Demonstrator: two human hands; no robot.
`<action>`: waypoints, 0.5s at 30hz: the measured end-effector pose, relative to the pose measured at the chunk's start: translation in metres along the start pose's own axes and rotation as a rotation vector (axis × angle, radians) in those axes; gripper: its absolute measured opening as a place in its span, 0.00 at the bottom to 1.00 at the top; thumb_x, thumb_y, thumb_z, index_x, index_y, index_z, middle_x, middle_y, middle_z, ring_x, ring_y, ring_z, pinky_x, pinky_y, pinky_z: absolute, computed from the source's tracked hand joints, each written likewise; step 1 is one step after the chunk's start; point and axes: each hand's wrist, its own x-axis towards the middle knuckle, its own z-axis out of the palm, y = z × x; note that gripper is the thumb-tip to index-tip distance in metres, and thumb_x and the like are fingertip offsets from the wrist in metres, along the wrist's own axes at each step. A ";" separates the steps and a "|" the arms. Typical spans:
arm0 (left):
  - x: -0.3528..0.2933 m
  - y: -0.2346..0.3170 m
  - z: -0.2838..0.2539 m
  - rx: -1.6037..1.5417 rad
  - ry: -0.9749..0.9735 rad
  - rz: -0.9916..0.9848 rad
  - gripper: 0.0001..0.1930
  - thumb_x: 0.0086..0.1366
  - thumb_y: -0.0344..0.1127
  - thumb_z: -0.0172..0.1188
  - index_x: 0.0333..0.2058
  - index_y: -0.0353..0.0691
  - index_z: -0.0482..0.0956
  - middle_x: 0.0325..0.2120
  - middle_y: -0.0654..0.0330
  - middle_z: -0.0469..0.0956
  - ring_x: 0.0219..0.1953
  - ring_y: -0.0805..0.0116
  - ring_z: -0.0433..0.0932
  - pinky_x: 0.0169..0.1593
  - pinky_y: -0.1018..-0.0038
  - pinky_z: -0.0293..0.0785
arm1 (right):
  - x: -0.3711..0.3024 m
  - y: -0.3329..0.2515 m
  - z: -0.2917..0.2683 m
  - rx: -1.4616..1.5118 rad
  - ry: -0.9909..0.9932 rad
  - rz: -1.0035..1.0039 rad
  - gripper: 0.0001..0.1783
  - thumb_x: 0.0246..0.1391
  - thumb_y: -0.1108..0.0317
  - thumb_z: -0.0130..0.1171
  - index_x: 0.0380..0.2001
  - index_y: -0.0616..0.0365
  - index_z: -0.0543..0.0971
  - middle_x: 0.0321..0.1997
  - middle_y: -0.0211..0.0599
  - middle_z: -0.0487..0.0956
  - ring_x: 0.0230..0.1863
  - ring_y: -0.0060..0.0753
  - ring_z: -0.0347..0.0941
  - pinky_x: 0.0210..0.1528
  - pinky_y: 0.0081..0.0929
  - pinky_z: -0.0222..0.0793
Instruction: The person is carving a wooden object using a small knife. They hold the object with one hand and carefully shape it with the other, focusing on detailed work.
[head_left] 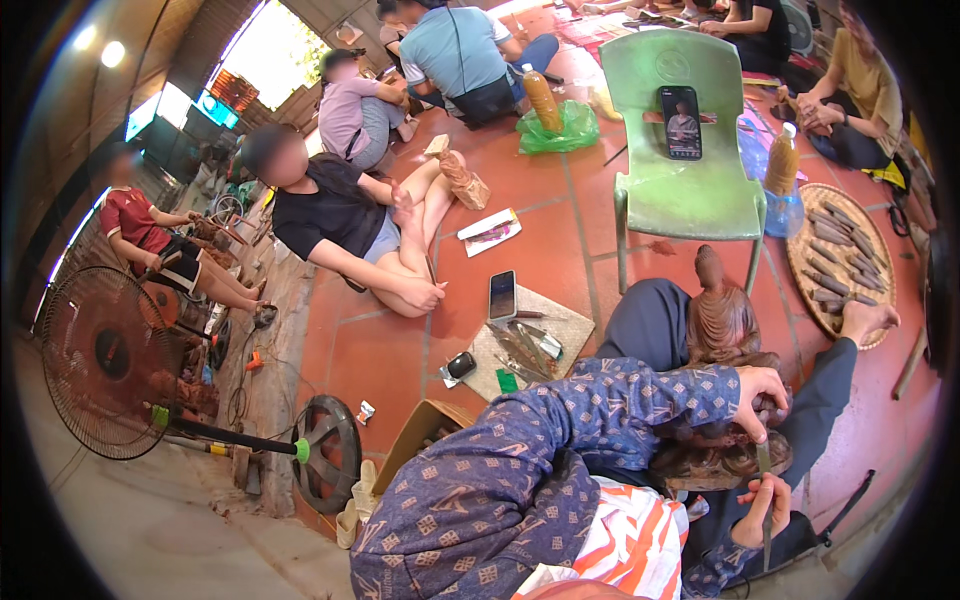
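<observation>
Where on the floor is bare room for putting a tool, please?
Bare tiles lie between the green chair and pale mat. Crowded: the mat with tools, the round basket, and around the left hand at the wooden carving.

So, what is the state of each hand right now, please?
Left hand: fingers bent against the dark brown carved wooden statue; grip cannot be told.
Right hand: closed, holding the thin grey tool.
</observation>
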 end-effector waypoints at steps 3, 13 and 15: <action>0.001 0.008 0.006 0.079 0.022 -0.022 0.32 0.37 0.44 0.76 0.42 0.37 0.79 0.47 0.51 0.73 0.52 0.53 0.72 0.54 0.65 0.68 | -0.005 0.016 -0.008 -0.035 0.059 0.071 0.09 0.63 0.69 0.51 0.35 0.66 0.75 0.27 0.37 0.75 0.20 0.18 0.66 0.22 0.15 0.66; -0.001 0.014 0.001 0.027 0.027 -0.076 0.29 0.38 0.42 0.75 0.41 0.38 0.78 0.44 0.54 0.72 0.50 0.55 0.72 0.51 0.67 0.69 | -0.005 0.002 0.004 -0.003 0.053 0.026 0.09 0.63 0.69 0.51 0.33 0.66 0.74 0.26 0.35 0.73 0.20 0.17 0.65 0.21 0.15 0.66; 0.001 0.025 0.005 0.101 0.034 -0.068 0.29 0.38 0.42 0.75 0.41 0.38 0.78 0.44 0.54 0.72 0.49 0.55 0.72 0.51 0.67 0.69 | -0.009 0.008 0.000 -0.008 0.088 0.064 0.09 0.63 0.69 0.51 0.33 0.66 0.74 0.26 0.35 0.73 0.19 0.17 0.65 0.21 0.14 0.66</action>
